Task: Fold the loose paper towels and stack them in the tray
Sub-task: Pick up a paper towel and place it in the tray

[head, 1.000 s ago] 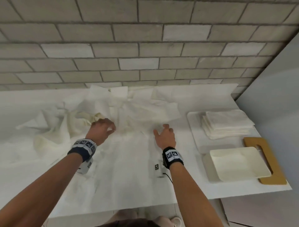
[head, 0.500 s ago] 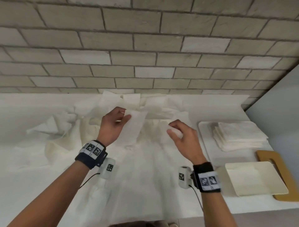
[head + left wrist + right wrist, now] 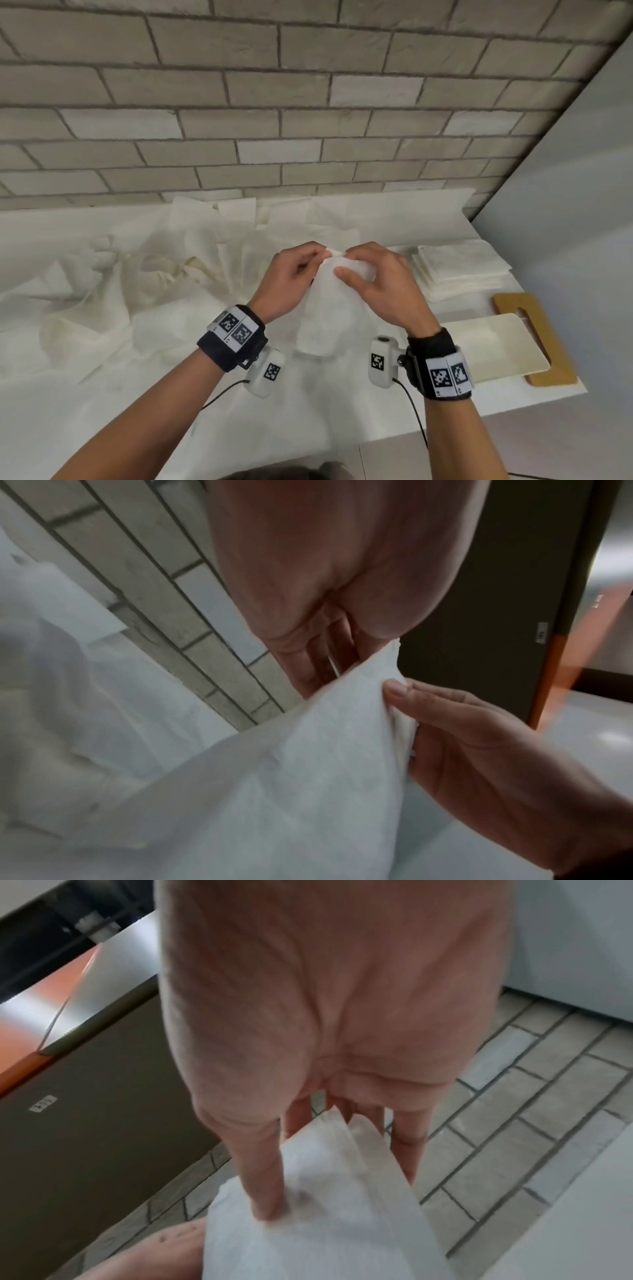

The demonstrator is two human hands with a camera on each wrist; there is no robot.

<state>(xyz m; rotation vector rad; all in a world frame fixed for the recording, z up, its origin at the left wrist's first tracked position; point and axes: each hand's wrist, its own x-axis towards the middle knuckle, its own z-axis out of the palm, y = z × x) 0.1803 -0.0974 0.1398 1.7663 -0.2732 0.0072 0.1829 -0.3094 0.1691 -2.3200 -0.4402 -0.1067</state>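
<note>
i held one thin white paper towel (image 3: pixel 322 308) up in the air, above the white table (image 3: pixel 308 411). my left hand (image 3: pixel 291 274) and my right hand (image 3: pixel 380 284) were close together at its top edge, and the rest of it hung down between my wrists. my left fingers (image 3: pixel 322 653) were curled and pinched the top corner. my right thumb (image 3: pixel 263 1172) pressed on the front of the towel and my right fingers were behind it, so that hand pinched it too.

behind my hands lay a messy pile of loose white paper towels (image 3: pixel 191 260); i could not count them. on my right sat one flat white tray (image 3: pixel 442 308) with one neat stack of folded white towels (image 3: pixel 462 267) on it. the stack was well apart from the towel i held. i could not count the towels in it. nearer to me were one cream square plate (image 3: pixel 496 346) and, under it, one brown wooden board with a long hole (image 3: pixel 544 325).
</note>
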